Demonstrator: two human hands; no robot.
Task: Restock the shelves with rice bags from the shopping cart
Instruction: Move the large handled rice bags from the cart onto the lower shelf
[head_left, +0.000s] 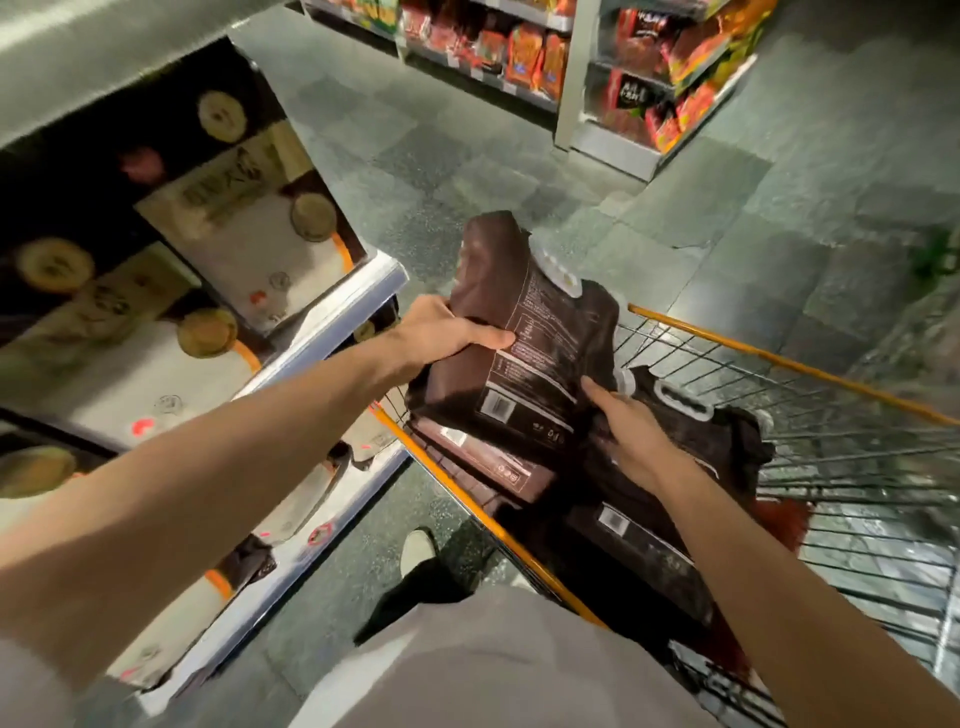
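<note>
**Rice bag lifted over cart, both hands on it**

Rice bag (524, 332): dark brown, printed back face with barcode turned up, white handle at the far end. It is tilted, far end higher, above the left front corner of the cart (779, 358). Its near end sits just over the stacked bags (644, 551) below; I cannot tell whether it touches them.

Left grip (441, 332): clamped on the bag's left edge. The thumb lies across the printed face and the fingers are curled behind, out of sight.

Right grip (631, 431): at the bag's lower right edge, back of the hand up. One straight digit rests on the printed face. The other fingers are hidden under the bag, so I cannot tell whether it is clamped or only supporting.

Cart: wire basket with an orange rim. It holds several more dark brown bags lying flat, some with barcodes up, one with a white handle showing. Something red shows under them at the near right.

Shelf (332, 322): to the left, just beside the cart, a pale edge rail on each tier. It is stocked with pale bags (244, 228) bearing round yellow marks; these are motion-blurred.

Far shelves (571, 78): across the aisle, filled with red and orange packets.

Floor (467, 171): grey-green tiles. One shoe (418, 548) shows between shelf and cart.
</note>
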